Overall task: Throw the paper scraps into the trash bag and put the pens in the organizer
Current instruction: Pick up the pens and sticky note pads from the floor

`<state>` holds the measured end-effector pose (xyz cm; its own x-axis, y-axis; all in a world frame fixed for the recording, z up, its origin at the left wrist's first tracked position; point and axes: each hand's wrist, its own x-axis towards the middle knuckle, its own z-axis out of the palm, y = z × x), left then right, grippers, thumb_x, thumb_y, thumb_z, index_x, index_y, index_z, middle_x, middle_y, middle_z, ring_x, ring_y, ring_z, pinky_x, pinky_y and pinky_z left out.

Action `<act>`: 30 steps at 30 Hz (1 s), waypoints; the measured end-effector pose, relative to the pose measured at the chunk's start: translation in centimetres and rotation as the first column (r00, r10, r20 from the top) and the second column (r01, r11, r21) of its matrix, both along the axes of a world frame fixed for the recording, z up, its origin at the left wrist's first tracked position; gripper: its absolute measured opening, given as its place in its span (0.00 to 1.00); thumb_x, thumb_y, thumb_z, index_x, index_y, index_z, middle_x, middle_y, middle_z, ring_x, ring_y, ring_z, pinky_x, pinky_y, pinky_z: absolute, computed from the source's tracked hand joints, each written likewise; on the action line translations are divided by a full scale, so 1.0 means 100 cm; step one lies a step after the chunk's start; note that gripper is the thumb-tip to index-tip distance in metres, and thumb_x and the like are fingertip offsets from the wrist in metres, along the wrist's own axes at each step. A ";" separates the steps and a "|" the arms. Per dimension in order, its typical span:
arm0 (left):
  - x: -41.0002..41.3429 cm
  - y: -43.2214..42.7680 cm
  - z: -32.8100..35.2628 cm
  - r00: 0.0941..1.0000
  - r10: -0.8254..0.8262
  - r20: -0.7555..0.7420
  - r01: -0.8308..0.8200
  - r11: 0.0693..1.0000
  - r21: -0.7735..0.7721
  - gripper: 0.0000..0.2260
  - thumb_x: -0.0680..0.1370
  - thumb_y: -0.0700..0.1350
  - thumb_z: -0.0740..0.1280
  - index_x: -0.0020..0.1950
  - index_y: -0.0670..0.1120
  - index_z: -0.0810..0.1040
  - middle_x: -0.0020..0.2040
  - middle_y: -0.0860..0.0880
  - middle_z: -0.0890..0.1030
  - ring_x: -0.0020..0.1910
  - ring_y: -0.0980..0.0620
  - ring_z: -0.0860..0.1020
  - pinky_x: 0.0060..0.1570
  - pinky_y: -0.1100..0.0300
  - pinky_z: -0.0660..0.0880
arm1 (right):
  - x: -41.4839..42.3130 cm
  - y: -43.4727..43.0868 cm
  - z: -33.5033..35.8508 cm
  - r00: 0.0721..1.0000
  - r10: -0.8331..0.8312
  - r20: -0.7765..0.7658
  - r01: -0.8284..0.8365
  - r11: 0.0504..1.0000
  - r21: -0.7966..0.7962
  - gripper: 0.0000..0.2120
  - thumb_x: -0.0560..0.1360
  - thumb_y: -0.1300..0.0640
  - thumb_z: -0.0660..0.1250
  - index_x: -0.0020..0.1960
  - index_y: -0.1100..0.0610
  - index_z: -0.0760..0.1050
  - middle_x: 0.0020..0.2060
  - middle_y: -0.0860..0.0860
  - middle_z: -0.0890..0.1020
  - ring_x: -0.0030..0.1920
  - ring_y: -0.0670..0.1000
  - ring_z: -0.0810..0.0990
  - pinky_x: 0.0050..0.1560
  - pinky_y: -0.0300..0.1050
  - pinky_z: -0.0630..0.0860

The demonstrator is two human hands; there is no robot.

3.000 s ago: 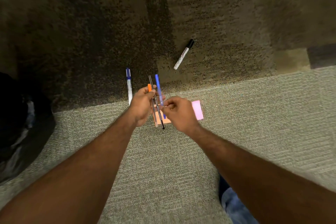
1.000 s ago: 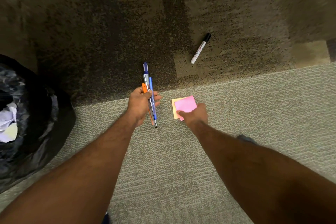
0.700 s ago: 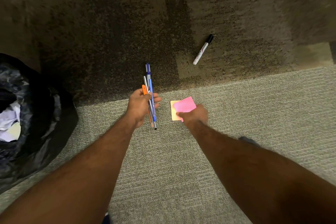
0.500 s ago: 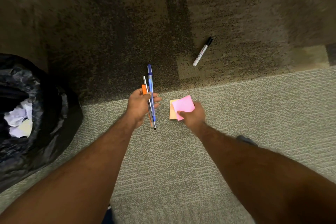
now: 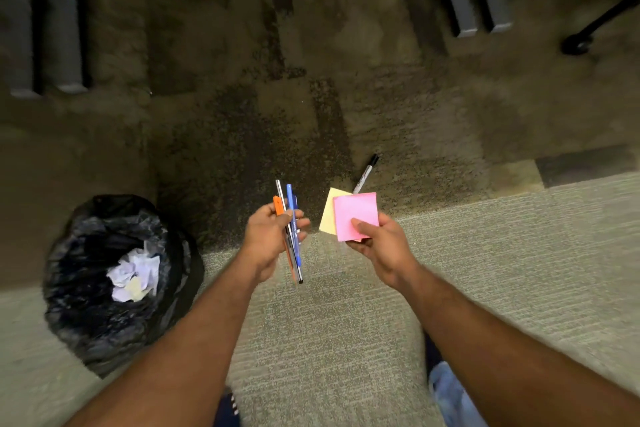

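Sitting far left, the black plastic trash bag point(image 5: 78, 317) holds crumpled white paper scraps point(image 5: 134, 274). My left hand point(image 5: 266, 240) grips the orange, silver and blue pens point(image 5: 293, 215); my right hand point(image 5: 379, 248) pinches pink and yellow square sticky notes point(image 5: 354, 211).

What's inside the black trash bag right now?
Only crumpled white and pale-yellow paper scraps show in the open black plastic trash bag. Whatever lies under them is covered.

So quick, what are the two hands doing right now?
Left hand: closed around a bundle of pens.
Right hand: holding the pink sticky notes and the yellow sticky notes, thumb on the pink ones.
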<state>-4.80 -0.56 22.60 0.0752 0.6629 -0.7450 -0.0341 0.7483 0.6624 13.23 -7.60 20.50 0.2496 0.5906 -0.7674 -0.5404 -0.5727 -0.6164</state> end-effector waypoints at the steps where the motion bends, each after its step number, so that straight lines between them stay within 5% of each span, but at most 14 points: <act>1: -0.001 0.004 0.016 1.000 0.002 0.014 -0.002 1.000 0.004 0.08 0.81 0.37 0.61 0.60 0.39 0.75 0.51 0.41 0.82 0.46 0.48 0.83 0.47 0.53 0.82 | -0.001 0.005 0.018 1.000 -0.001 0.007 0.001 1.000 0.012 0.13 0.76 0.67 0.67 0.59 0.58 0.75 0.56 0.57 0.82 0.52 0.56 0.81 0.44 0.47 0.80; 8: -0.014 0.030 0.144 0.994 0.014 0.105 -0.022 0.997 0.072 0.09 0.81 0.35 0.62 0.60 0.39 0.74 0.49 0.43 0.83 0.46 0.49 0.83 0.44 0.56 0.83 | -0.021 0.031 0.154 0.999 -0.015 0.042 0.011 0.996 0.086 0.10 0.76 0.67 0.68 0.56 0.58 0.76 0.51 0.55 0.82 0.44 0.51 0.82 0.34 0.42 0.80; 14: -0.039 0.032 0.261 0.991 -0.043 0.125 0.026 0.990 0.137 0.07 0.81 0.35 0.63 0.58 0.40 0.76 0.49 0.41 0.83 0.45 0.47 0.83 0.43 0.54 0.82 | -0.053 0.034 0.267 0.996 -0.093 0.011 0.091 0.990 0.104 0.11 0.78 0.67 0.63 0.58 0.60 0.77 0.52 0.58 0.82 0.49 0.54 0.80 0.39 0.47 0.78; 19: -0.065 0.033 0.342 0.992 -0.058 0.112 0.036 0.982 0.188 0.10 0.80 0.36 0.63 0.62 0.37 0.74 0.48 0.41 0.83 0.45 0.46 0.84 0.44 0.53 0.83 | -0.071 0.036 0.362 0.987 -0.149 0.061 0.139 0.979 0.152 0.08 0.78 0.69 0.61 0.51 0.59 0.76 0.48 0.58 0.82 0.45 0.53 0.81 0.41 0.48 0.79; 30: -0.089 0.059 0.470 0.993 -0.018 0.117 -0.016 0.958 0.285 0.09 0.81 0.34 0.62 0.60 0.36 0.74 0.47 0.42 0.82 0.39 0.52 0.85 0.40 0.57 0.83 | -0.054 0.053 0.487 0.983 -0.078 0.168 0.043 0.978 0.205 0.05 0.78 0.66 0.65 0.53 0.61 0.76 0.51 0.58 0.83 0.49 0.54 0.83 0.43 0.48 0.81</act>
<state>-13.66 5.37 69.56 0.1509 0.8462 -0.5110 -0.1236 0.5290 0.8395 7.79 -2.32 69.19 0.4091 0.7066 -0.5773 -0.4444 -0.3983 -0.8024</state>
